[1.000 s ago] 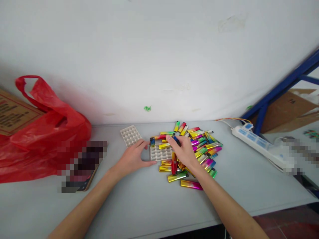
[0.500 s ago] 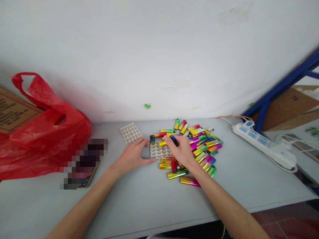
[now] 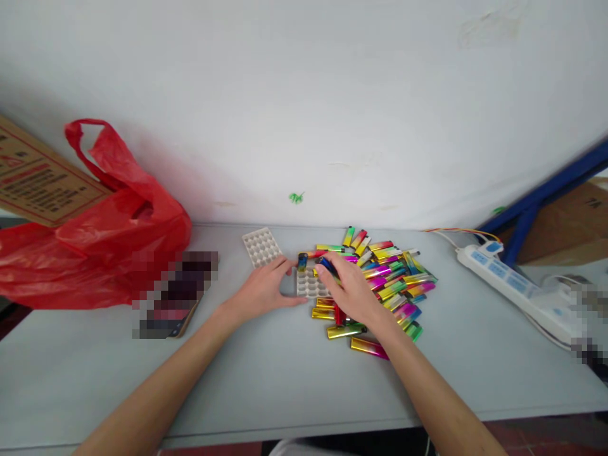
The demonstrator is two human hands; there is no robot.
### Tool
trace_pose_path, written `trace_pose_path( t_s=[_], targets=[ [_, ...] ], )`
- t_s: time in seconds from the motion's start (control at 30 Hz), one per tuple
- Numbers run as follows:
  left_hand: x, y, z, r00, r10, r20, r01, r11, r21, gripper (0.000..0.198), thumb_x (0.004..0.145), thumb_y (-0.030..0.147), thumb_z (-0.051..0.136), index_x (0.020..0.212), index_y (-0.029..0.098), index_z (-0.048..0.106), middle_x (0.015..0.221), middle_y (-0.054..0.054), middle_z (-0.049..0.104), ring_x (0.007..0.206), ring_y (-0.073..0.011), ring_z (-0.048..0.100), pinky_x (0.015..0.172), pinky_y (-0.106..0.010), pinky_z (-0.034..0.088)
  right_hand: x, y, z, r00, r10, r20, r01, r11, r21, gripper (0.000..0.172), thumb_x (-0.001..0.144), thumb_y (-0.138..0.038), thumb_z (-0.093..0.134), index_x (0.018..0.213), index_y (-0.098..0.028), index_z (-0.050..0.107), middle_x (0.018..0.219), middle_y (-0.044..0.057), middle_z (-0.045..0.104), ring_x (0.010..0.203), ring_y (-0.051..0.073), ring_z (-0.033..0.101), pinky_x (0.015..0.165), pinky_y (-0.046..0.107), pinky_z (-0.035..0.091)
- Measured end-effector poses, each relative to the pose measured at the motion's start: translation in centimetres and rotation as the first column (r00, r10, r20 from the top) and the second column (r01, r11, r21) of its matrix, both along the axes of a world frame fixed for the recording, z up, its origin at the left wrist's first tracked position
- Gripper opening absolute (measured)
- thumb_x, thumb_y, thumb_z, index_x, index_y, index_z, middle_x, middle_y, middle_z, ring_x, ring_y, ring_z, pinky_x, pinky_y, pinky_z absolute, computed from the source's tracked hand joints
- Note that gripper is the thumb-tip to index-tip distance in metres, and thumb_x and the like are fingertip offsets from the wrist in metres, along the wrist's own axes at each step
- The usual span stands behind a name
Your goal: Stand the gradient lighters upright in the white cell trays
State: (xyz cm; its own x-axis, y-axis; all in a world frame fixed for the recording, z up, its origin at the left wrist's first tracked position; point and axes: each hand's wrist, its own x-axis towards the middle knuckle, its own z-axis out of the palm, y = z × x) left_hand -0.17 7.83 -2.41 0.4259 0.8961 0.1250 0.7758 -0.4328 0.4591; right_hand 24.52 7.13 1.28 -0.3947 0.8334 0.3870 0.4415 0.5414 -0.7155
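My right hand (image 3: 352,290) is closed on a dark blue lighter (image 3: 327,266), held over a pale tray with rows of small pockets (image 3: 311,289). One blue and yellow lighter (image 3: 303,262) stands upright at the tray's back left corner. At the tray's left side is my left hand (image 3: 266,290), its thumb and fingers spread apart near the edge; whether they touch it I cannot tell. Part of the tray is hidden under my right hand. Many shiny multicoloured lighters (image 3: 377,271) lie in a loose pile around and beyond that hand.
A second pocketed tray (image 3: 262,247) lies behind my left hand. To the left are a red plastic bag (image 3: 137,247), a cardboard box (image 3: 42,180) and a phone (image 3: 190,291). A white power strip (image 3: 517,288) with cables lies at the right, near a blue metal frame (image 3: 527,228).
The view has turned a little, so everything sits further right. My right hand's lighter appears closer to the standing lighter. My left hand keeps its place beside the tray.
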Motion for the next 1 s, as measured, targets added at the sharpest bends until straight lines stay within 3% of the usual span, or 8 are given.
trace_pose_path(
  t_s=[0.07,0.13,0.3,0.47,0.63,0.77,0.87,1.0],
  targets=[
    [0.0,0.0,-0.1,1.000,-0.005,-0.001,0.005,1.000,0.001,0.064,0.081,0.061,0.091,0.127,0.023,0.067,0.117,-0.007,0.071,0.104,-0.0318,0.074,0.089,-0.040,0.058,0.1,0.0,-0.1,0.998,0.054,0.032,-0.057,0.994,0.098,0.031,0.116,-0.046,0.054,0.109,-0.021,0.070,0.108,0.010,0.074,0.103,0.025,0.070,0.093,0.037,0.054],
    [0.1,-0.1,-0.1,1.000,-0.008,-0.006,0.008,1.000,0.003,0.064,0.082,0.060,0.091,0.128,0.023,0.067,0.118,-0.008,0.071,0.106,-0.0321,0.074,0.090,-0.040,0.058,0.1,0.0,-0.1,0.998,0.043,0.045,-0.049,0.988,0.149,0.031,0.114,-0.046,0.058,0.103,-0.021,0.073,0.102,0.009,0.074,0.098,0.025,0.070,0.090,0.037,0.055],
    [0.2,-0.3,0.2,1.000,-0.004,-0.011,0.004,1.000,-0.009,0.063,0.082,0.060,0.091,0.127,0.023,0.067,0.117,-0.007,0.071,0.102,-0.0311,0.075,0.087,-0.039,0.058,-0.1,0.3,-0.3,0.999,-0.043,0.033,0.040,0.996,0.081,0.027,0.114,-0.039,0.060,0.102,-0.020,0.074,0.085,0.005,0.079,0.078,0.023,0.074,0.077,0.034,0.055],
    [0.3,-0.3,0.4,1.000,0.005,-0.012,-0.005,1.000,-0.014,0.061,0.081,0.060,0.092,0.122,0.022,0.068,0.115,-0.007,0.071,0.101,-0.0309,0.075,0.085,-0.039,0.059,-0.2,0.9,-1.5,0.995,0.005,0.098,-0.010,0.999,0.048,0.020,0.115,-0.033,0.060,0.116,-0.020,0.076,0.100,0.008,0.085,0.091,0.025,0.081,0.084,0.034,0.059],
    [0.2,-0.2,0.1,1.000,-0.011,-0.008,0.011,1.000,0.002,0.061,0.081,0.061,0.092,0.121,0.022,0.068,0.116,-0.008,0.072,0.104,-0.0321,0.075,0.089,-0.040,0.059,-0.9,1.5,-1.9,0.951,0.047,0.307,-0.083,0.991,0.105,0.019,0.114,-0.030,0.062,0.125,-0.019,0.074,0.122,0.013,0.083,0.112,0.028,0.080,0.098,0.039,0.060],
    [0.1,0.0,0.0,1.000,-0.013,-0.010,0.013,1.000,0.004,0.061,0.081,0.063,0.092,0.119,0.022,0.068,0.117,-0.009,0.072,0.107,-0.0332,0.075,0.090,-0.041,0.059,-2.1,1.3,-1.0,0.873,-0.088,0.479,0.002,0.984,0.177,0.023,0.113,-0.037,0.065,0.121,-0.018,0.075,0.120,0.016,0.082,0.117,0.034,0.078,0.103,0.046,0.057],
    [0.0,0.1,-0.1,1.000,-0.013,-0.005,0.013,1.000,-0.003,0.062,0.081,0.064,0.091,0.120,0.023,0.068,0.116,-0.008,0.072,0.105,-0.0331,0.075,0.088,-0.041,0.059,-1.9,1.0,-0.6,0.874,-0.142,0.464,0.058,0.980,0.191,0.027,0.111,-0.043,0.069,0.122,-0.019,0.074,0.117,0.015,0.082,0.112,0.032,0.078,0.102,0.047,0.056],
    [0.0,0.1,0.1,1.000,0.001,-0.017,-0.001,1.000,-0.010,0.062,0.080,0.068,0.090,0.117,0.023,0.069,0.116,-0.007,0.072,0.103,-0.0330,0.075,0.088,-0.041,0.059,0.9,1.3,-0.8,0.910,-0.083,0.406,0.012,0.985,0.175,0.018,0.111,-0.033,0.068,0.120,-0.020,0.075,0.119,0.012,0.081,0.113,0.029,0.075,0.104,0.046,0.056]
  ],
)
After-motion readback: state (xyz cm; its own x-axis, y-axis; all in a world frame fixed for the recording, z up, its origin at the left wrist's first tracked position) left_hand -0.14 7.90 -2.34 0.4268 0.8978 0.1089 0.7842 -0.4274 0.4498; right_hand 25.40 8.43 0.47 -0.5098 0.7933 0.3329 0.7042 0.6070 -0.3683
